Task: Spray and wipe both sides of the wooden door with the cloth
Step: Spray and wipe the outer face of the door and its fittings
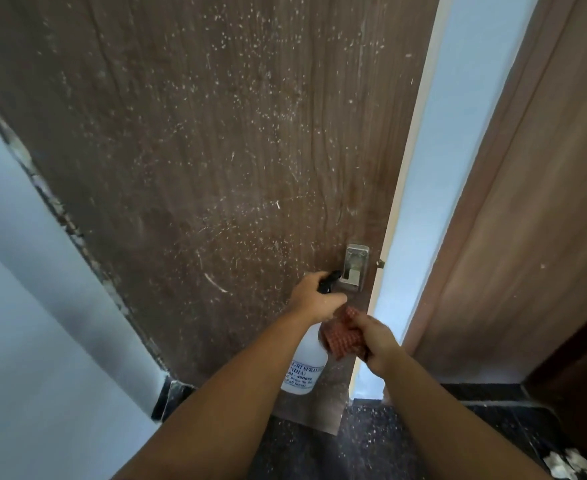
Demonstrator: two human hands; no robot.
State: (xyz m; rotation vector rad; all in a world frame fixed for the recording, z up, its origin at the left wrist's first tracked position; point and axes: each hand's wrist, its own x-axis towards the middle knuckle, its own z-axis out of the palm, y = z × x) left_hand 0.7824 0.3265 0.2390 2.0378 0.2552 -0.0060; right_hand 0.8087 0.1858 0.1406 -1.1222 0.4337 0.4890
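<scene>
The brown wooden door (198, 150) fills most of the view, speckled all over with white flecks and streaks. My left hand (314, 299) grips the black trigger head of a white spray bottle (304, 367), whose nozzle points at the door close to the metal latch plate (354, 268). My right hand (377, 342) holds a reddish checked cloth (342, 336) bunched up just right of the bottle, near the door's free edge.
A pale blue wall (25, 306) flanks the door on the left, with a chipped frame edge. A brown door frame (513, 220) stands on the right beyond a pale gap. The dark speckled floor (371, 445) lies below, with white scraps (567, 462) at bottom right.
</scene>
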